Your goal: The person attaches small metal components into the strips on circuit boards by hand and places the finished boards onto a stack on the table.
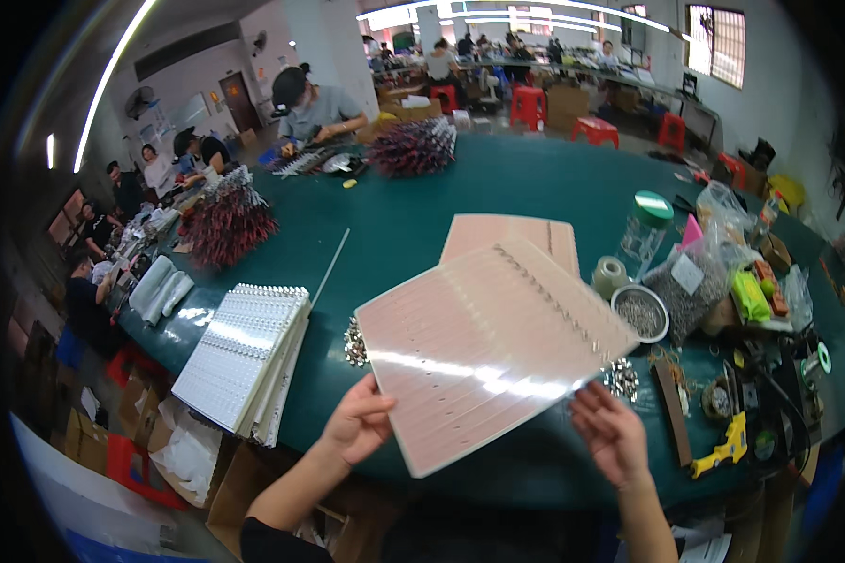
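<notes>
A flat pale pink panel (469, 328) with a glossy surface, long parallel strips and a diagonal row of small metal bits is held tilted above the table. My left hand (359, 422) pinches its left edge, thumb on top. At the lower right edge my right hand (612, 433) has its curled fingertips against the panel, partly hidden there. A second pink panel (512, 231) lies behind, partly covered. Small shiny metal pieces (354, 343) lie by the panel's left side, and another metal pile (622, 380) by its right corner.
On the green table (329, 202) a stack of white panels (244, 347) stands left. To the right are a bowl of metal bits (640, 314), a green-lidded jar (646, 225), plastic bags (690, 286) and a yellow glue gun (723, 448). Dark red bundles (227, 225) and co-workers are beyond.
</notes>
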`<state>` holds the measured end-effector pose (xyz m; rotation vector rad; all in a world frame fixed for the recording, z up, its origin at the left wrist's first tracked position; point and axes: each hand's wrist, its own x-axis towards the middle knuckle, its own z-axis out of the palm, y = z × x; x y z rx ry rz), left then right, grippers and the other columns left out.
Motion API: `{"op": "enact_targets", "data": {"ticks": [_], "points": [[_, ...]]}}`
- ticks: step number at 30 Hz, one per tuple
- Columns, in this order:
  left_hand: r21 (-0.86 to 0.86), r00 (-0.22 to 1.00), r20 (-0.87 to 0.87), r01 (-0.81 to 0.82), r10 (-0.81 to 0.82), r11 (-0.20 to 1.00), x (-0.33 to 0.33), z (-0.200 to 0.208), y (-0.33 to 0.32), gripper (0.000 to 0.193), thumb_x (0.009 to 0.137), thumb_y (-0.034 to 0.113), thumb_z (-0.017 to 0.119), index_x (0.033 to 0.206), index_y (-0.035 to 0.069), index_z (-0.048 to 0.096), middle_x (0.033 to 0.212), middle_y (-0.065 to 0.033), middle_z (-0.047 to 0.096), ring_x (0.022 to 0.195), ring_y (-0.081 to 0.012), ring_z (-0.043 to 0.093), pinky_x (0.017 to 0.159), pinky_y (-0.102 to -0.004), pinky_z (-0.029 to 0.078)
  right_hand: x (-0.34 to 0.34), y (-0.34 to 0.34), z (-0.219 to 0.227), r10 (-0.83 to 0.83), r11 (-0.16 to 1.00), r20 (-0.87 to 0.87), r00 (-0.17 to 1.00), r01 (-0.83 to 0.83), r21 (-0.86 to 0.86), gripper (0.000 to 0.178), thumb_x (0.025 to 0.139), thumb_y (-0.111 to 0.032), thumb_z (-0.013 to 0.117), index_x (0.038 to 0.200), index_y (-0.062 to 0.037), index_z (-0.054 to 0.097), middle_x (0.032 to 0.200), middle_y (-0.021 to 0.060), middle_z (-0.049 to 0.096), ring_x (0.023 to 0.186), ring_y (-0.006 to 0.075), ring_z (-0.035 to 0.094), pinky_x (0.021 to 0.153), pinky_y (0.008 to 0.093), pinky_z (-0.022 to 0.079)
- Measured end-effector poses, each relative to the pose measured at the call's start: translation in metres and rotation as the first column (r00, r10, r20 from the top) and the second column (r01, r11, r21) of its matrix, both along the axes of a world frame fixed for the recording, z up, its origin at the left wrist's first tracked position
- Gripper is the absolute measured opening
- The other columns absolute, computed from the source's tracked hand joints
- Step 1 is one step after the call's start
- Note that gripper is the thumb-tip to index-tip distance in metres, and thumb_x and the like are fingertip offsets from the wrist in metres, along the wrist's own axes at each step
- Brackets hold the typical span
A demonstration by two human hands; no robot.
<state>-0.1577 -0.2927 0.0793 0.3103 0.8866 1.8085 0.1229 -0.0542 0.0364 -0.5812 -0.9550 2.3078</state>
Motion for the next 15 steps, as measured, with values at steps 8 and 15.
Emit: {"op": "enact_targets", "data": {"ticks": [8,15], "points": [[0.146,0.983,-0.018,-0.177,0.181,0.973,0.069,-0.024,0.050,0.067,0.081,-0.015,0.061,0.139,0.014,0.044,0.129,-0.0067,0.056,0.120,-0.0211,0.057,0.096,-0.0334,0.050,-0.078,-0.038,0.013,0.126,0.971,-0.083,0.989,-0.106,0.213,0.051,0.094,-0.020,0.061,0.137,0.0034,0.045,0.128,0.0143,0.058,0.115,0.0244,0.059,0.100,0.0378,0.047],[0.592,0.289,0.789,-0.121,-0.543,0.797,0.016,-0.037,0.020,0.075,0.097,0.060,0.043,0.148,0.005,0.036,0.150,-0.0161,0.042,0.139,-0.0343,0.040,0.118,-0.0527,0.027,-0.063,0.035,0.026,0.230,0.959,-0.187,0.955,-0.190,0.210,0.067,0.077,-0.026,0.062,0.129,0.0151,0.049,0.121,0.0244,0.063,0.107,0.0324,0.065,0.098,0.0396,0.049]]}}
